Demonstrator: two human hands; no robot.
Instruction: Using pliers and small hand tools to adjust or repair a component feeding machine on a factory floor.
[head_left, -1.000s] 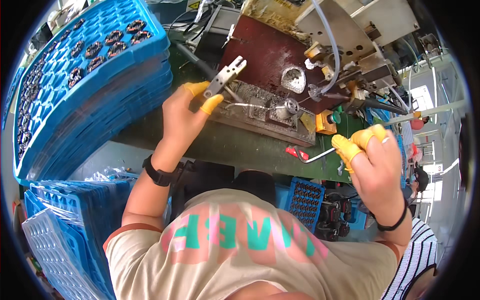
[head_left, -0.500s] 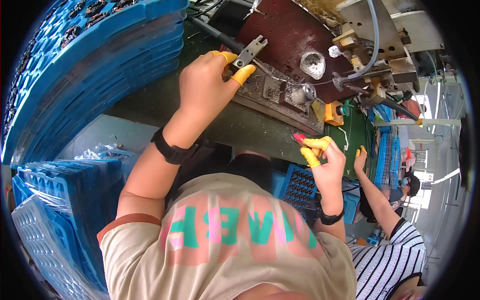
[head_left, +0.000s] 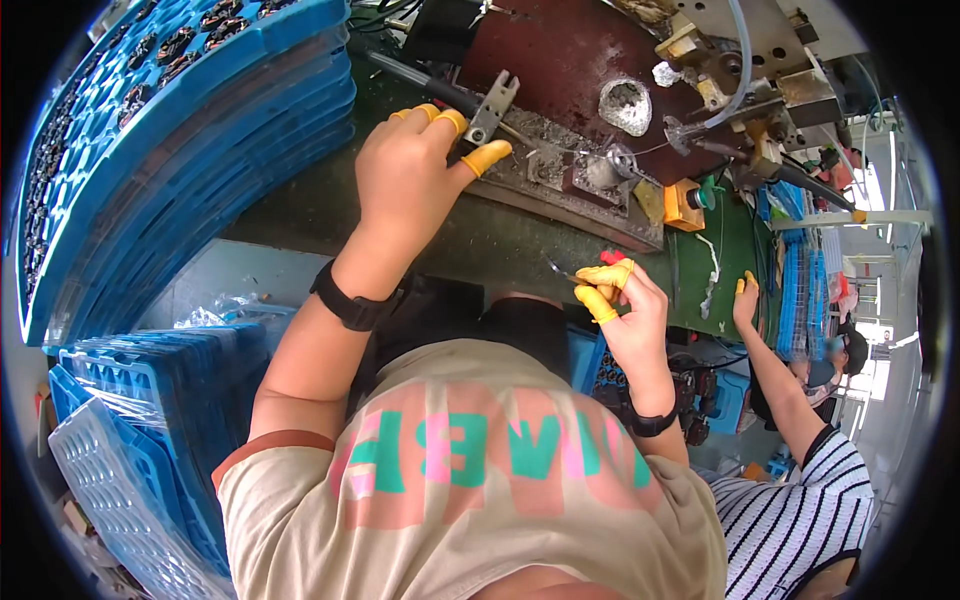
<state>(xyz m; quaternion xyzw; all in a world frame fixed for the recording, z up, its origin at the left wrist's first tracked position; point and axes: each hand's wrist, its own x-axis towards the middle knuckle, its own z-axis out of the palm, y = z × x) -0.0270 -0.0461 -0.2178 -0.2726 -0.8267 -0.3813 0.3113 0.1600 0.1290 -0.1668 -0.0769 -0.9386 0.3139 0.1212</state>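
Note:
My left hand [head_left: 410, 180], with yellow finger cots, is closed around metal pliers [head_left: 490, 108] whose jaws point up over the dirty metal fixture plate [head_left: 570, 190]. My right hand [head_left: 625, 305], also in yellow finger cots, pinches a small red-handled pointed tool [head_left: 585, 270] just in front of the dark bench edge. A round metal part [head_left: 608, 168] with thin wire sits on the fixture between the two hands.
Stacked blue trays [head_left: 170, 150] of dark round parts fill the upper left; more blue trays [head_left: 130, 420] lie lower left. A brown machine panel [head_left: 580, 60] with hoses stands behind the fixture. A co-worker in a striped shirt [head_left: 800, 500] reaches onto the green bench at right.
My right hand dropped from the upper right down to the bench front and now pinches the red-handled tool. My left hand stayed over the fixture with the pliers.

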